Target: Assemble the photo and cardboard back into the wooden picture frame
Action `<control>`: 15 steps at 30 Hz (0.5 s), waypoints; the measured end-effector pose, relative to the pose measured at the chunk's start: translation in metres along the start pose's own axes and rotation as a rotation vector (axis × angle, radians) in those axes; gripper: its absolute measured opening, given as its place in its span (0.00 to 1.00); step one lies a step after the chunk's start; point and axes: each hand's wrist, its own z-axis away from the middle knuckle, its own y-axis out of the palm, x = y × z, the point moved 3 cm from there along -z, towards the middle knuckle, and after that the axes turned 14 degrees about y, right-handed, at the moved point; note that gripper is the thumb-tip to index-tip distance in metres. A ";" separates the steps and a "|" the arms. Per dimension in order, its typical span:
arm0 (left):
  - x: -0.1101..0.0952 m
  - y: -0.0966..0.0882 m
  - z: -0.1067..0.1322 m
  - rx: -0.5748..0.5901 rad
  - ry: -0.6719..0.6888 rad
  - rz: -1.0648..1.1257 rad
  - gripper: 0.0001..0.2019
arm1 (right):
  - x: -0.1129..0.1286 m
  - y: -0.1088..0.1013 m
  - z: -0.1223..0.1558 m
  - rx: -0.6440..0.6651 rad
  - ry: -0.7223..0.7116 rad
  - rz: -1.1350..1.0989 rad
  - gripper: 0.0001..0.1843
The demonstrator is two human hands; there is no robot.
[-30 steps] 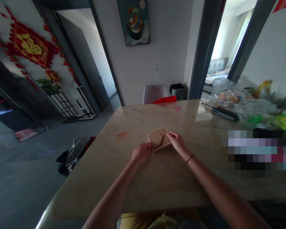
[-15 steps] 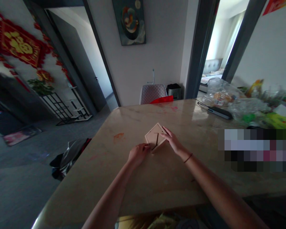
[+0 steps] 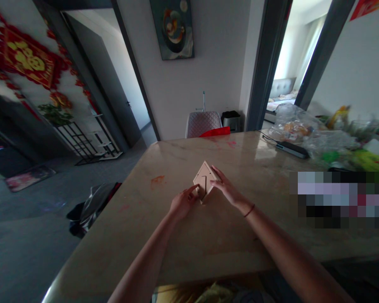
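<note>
A small light-wood picture frame [image 3: 203,173] is tilted up on one corner at the middle of the table, its back towards me. A thin dark line, bent at the top, runs down the back panel. My right hand [image 3: 228,189] grips the right edge, thumb on the back and fingers behind the rim. At the lower left edge, my left hand [image 3: 182,203] holds on with bent fingers, its index finger reaching onto the left corner. The front of the frame is hidden from me.
The marble-look table [image 3: 158,240] carries plastic bags [image 3: 326,141] and a dark elongated device [image 3: 292,149] at the right. A quilted chair [image 3: 204,122] with a red item [image 3: 216,131] stands beyond the far edge. A dark bag [image 3: 93,206] sits left of the table.
The picture frame has turned and shifted slightly left, now looking narrower. My left index finger has stretched up along its left corner; my right hand has followed the frame's edge.
</note>
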 end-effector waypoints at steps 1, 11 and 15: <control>0.000 0.000 0.000 0.000 0.005 -0.007 0.22 | -0.001 0.001 0.000 0.012 0.001 -0.006 0.36; -0.005 0.002 0.002 0.002 0.054 -0.157 0.26 | -0.005 0.017 0.005 0.088 0.048 0.062 0.37; -0.010 0.002 0.003 0.001 0.087 -0.196 0.26 | -0.009 0.022 0.006 0.058 -0.007 0.225 0.25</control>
